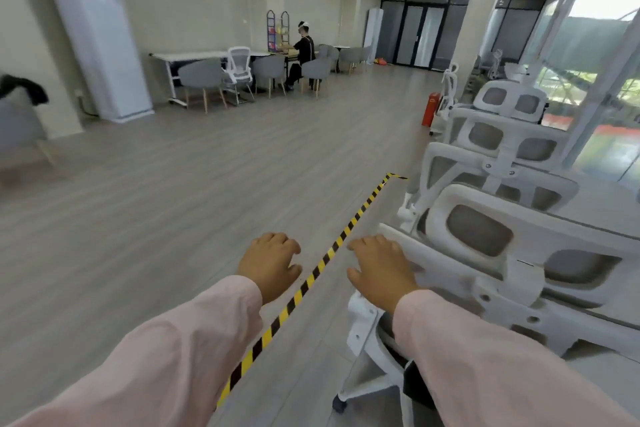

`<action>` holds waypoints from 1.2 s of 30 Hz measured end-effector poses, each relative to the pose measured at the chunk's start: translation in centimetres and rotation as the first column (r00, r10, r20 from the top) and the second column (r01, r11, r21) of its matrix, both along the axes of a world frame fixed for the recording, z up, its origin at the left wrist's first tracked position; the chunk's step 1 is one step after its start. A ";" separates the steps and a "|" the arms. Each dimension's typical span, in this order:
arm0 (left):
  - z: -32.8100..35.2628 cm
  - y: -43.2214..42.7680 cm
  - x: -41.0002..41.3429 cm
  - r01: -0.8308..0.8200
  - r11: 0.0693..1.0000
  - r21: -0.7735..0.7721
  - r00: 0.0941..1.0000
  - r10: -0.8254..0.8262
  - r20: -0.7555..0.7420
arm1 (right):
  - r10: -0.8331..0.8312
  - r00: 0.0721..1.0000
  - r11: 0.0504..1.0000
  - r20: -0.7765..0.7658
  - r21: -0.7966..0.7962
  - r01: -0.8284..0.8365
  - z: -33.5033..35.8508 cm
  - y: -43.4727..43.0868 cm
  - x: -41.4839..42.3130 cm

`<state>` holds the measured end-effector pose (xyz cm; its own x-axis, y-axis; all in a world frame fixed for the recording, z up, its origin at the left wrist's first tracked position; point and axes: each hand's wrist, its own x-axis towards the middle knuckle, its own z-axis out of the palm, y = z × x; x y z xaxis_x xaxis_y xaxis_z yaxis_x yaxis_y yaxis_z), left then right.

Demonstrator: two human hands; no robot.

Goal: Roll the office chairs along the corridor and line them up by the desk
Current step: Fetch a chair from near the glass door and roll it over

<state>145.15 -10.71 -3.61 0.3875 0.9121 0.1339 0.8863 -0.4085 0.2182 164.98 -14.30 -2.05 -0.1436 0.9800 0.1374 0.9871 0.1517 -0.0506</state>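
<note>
Several white office chairs with grey mesh stand in a row on the right, alongside a pale desk surface (609, 204). The nearest chair (485, 253) is right in front of me, its headrest turned toward me. My right hand (381, 270) hovers at that chair's left edge, fingers loosely bent, and I cannot tell whether it touches the frame. My left hand (270, 263) hangs over bare floor to the left of the tape, fingers loosely curled, holding nothing. Another white chair (481, 146) and a further one (509, 104) line up behind.
Yellow-black tape (332, 250) runs diagonally on the grey wood floor beside the chairs. A red box (430, 109) stands by a pillar (478, 10). At the far wall a person (304, 52) sits at a long table (194, 55) with grey chairs. A tall air conditioner (100, 35) stands left.
</note>
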 end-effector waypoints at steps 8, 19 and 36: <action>-0.8 -4.5 -21.2 -0.402 0.910 -0.106 0.916 0.397 -0.064 | 0.389 0.914 0.920 0.117 -0.108 -0.378 -0.8 3.7 -19.9; 0.2 -19.3 -51.2 -0.736 0.662 -0.141 0.675 0.733 -0.082 | 0.767 0.606 0.637 0.211 -0.138 -0.758 0.8 -2.9 -53.8; -2.7 -47.6 -79.8 -0.966 0.024 -0.257 0.087 0.967 -0.238 | 0.999 0.043 0.051 0.031 -0.325 -0.944 -3.1 -20.9 -96.2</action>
